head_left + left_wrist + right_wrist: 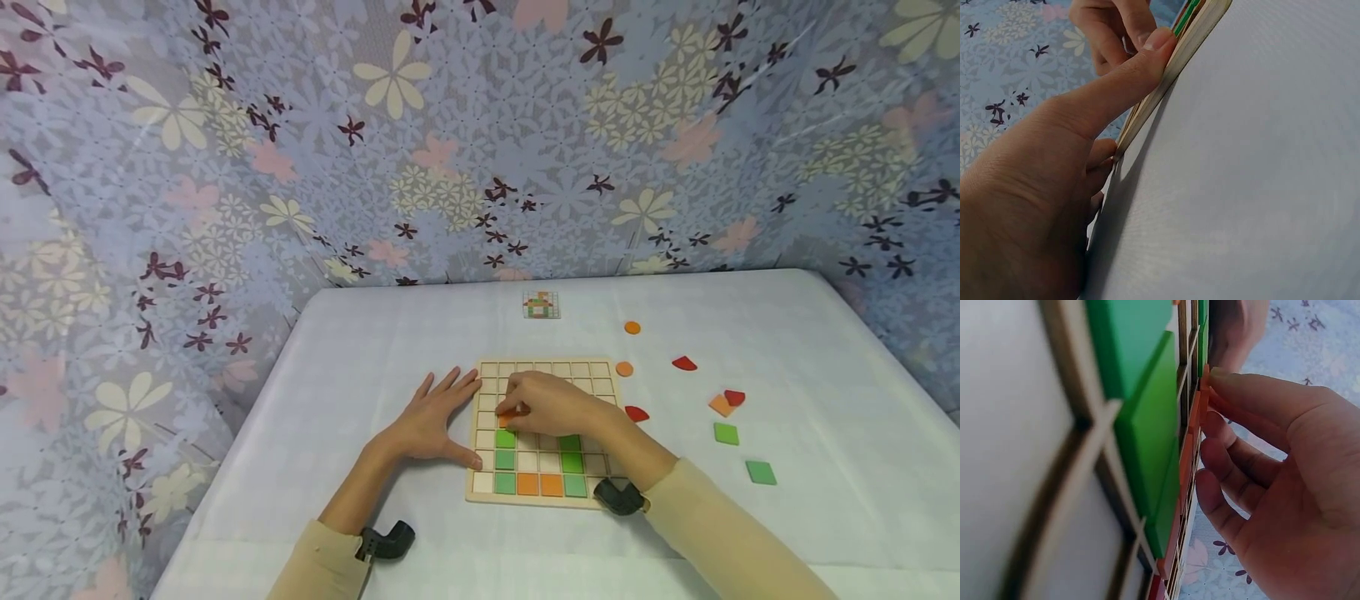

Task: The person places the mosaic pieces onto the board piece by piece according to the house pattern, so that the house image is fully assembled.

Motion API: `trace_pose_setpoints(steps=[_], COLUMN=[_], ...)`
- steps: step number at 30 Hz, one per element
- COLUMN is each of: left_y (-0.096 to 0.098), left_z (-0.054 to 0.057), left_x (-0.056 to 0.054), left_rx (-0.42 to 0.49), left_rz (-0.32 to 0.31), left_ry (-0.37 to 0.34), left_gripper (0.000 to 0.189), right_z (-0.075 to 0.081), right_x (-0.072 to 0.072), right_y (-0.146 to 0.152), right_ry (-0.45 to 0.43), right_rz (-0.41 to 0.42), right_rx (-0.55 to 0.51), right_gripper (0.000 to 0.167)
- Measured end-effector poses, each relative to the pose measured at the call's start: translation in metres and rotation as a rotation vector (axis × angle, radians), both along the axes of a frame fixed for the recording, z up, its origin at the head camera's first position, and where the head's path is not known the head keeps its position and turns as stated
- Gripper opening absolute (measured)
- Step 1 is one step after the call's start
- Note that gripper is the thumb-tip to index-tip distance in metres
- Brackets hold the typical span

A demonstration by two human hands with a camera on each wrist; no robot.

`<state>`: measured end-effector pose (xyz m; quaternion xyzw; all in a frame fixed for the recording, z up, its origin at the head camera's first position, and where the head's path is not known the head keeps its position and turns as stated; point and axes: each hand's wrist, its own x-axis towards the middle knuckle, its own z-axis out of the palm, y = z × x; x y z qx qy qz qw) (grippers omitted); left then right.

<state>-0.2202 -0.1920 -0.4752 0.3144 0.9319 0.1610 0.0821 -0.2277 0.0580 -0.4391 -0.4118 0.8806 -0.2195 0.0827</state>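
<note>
A wooden grid board lies on the table with green and orange square tiles in some of its cells. Over its left half, my right hand pinches an orange tile just above a light green tile. From the right wrist, the orange tile shows at the tips of the thumb and fingers, near the board's surface. My left hand rests at the board's left edge with fingers spread. Its thumb touches the board's rim. Some cells are hidden under the right hand and forearm.
Right of the board lie loose pieces: orange discs, red quarter-circle pieces, an orange square partly under a red piece, and green squares. A small pattern card lies behind the board. A floral curtain hangs behind the table.
</note>
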Motion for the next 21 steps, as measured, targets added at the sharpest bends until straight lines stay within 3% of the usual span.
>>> trace_pose_setpoints(steps=[11, 21], left_y=[-0.002, -0.006], left_z=[-0.001, -0.003], left_x=[0.001, 0.004], left_rx=[-0.002, -0.011], left_rz=[-0.013, -0.028], left_ry=[0.015, 0.027], left_gripper=[0.127, 0.126], right_z=[0.0, 0.008], right_x=[0.005, 0.016], right_y=[-0.003, 0.013], right_ry=[0.005, -0.024], right_rz=[-0.014, -0.083], right_rx=[0.023, -0.009], right_gripper=[0.022, 0.022])
